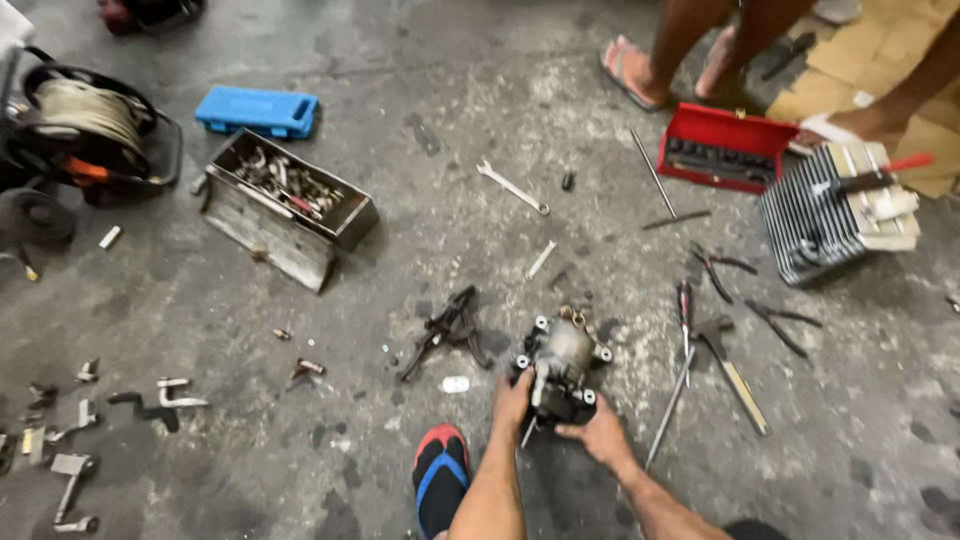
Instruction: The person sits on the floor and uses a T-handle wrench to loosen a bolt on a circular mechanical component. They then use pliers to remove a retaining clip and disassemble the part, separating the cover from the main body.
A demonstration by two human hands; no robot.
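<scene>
left: black puller (pixel 448 330) near | right: pliers (pixel 686 305), screwdrivers block | ahead: bare floor (pixel 560 240), wrench (pixel 512 187) beyond

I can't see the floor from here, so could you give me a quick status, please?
Both hands, left and right, on metal engine part. Puller and pliers lie close by.

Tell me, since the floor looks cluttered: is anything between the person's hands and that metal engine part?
Nothing visible. The left hand and right hand already rest on the engine part. The black puller and the pliers lie off to either side.
</scene>
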